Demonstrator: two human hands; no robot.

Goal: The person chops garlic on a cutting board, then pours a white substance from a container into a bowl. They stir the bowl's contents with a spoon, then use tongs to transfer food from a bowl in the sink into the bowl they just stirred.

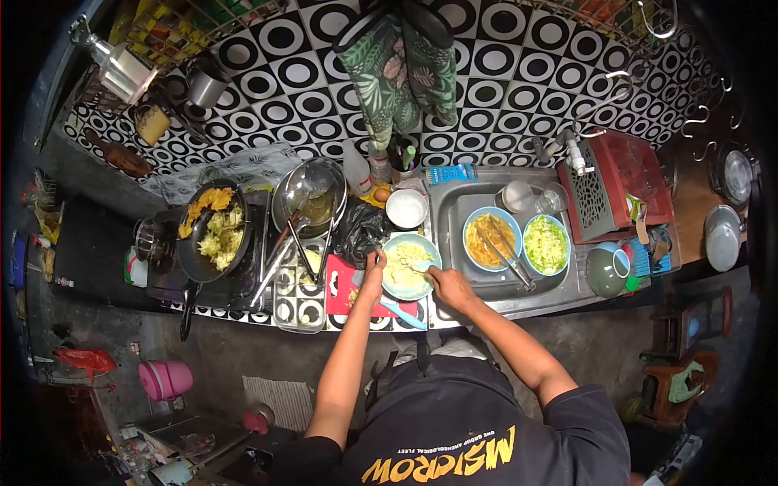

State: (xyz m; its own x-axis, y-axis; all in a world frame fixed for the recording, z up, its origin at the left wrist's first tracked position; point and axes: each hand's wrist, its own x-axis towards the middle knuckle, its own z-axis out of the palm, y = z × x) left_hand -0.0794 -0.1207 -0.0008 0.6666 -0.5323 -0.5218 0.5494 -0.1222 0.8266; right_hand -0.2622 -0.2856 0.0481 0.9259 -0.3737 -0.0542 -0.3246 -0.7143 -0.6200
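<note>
My left hand (373, 279) grips the left side of a pale blue-green bowl (415, 237) on the counter. Shredded pale yellow-green food (403, 266) fills the bowl. A light blue spoon (423, 265) dips into this food, its handle closed in my right hand (450, 287). Just below the bowl, a light blue knife handle (403, 313) lies across a red cutting board (338, 278). Behind my left hand sits a crumpled black plastic bag (361, 231). A white bowl (407, 209) stands behind the one I hold.
At right, the sink (454, 194) holds a bowl of orange strips with tongs (506, 259) and a bowl of shredded green vegetable (546, 245). On the left, a frying pan (231, 263) with fritters (209, 202) rests on the stove. A clear tray (300, 316) stands beside the cutting board.
</note>
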